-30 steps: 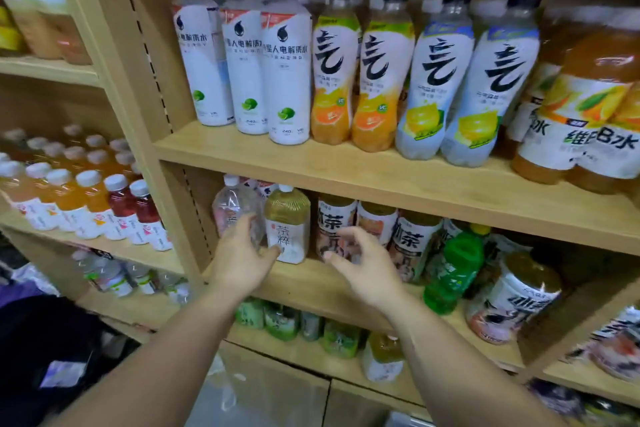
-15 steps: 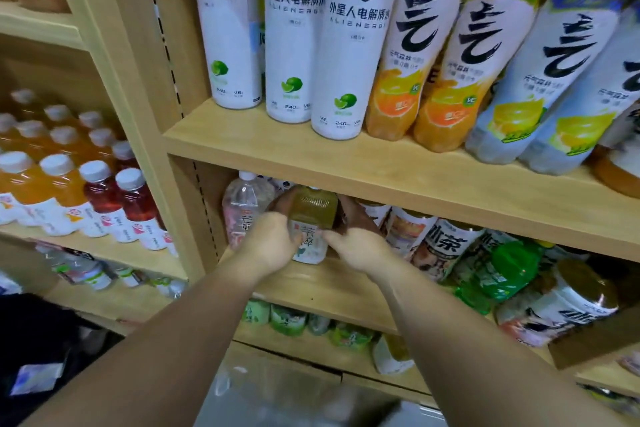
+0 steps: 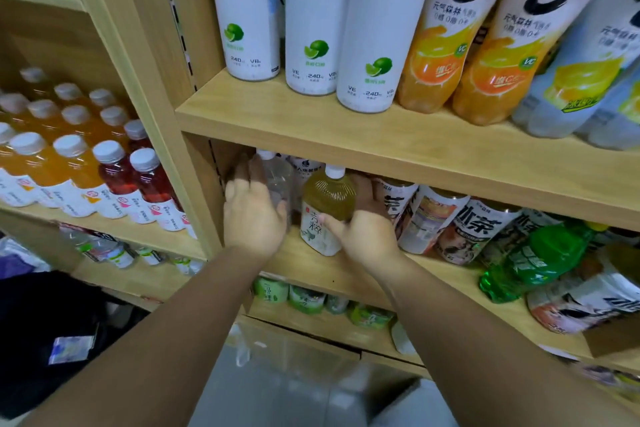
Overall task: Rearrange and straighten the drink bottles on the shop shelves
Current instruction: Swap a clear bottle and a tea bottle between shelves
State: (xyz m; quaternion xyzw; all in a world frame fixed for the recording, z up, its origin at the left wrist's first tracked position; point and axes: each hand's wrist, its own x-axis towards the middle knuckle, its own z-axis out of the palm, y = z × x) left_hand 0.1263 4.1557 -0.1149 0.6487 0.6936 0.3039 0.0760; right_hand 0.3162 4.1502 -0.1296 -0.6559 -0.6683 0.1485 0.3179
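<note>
On the middle shelf (image 3: 311,270) a yellow-green tea bottle (image 3: 327,199) with a white cap stands upright, and my right hand (image 3: 363,229) wraps its right side with the thumb on the label. Left of it stands a clear bottle (image 3: 277,180); my left hand (image 3: 252,215) covers its front and left side, fingers curled around it. Right of the tea bottle, several brown tea bottles (image 3: 460,232) lean in a row, and a green bottle (image 3: 533,260) lies tilted over them.
The upper shelf (image 3: 381,139) holds tall white bottles (image 3: 311,17), orange bottles (image 3: 436,52) and pale lemon bottles (image 3: 575,80). The left bay holds rows of orange and red juice bottles (image 3: 114,177). Green-labelled bottles (image 3: 304,298) stand on the shelf below. A wooden upright (image 3: 166,114) separates the bays.
The view has closed in on the middle shelf. Both hands went from hovering in front of it to reaching in, the left onto the clear bottle and the right onto the tea bottle.
</note>
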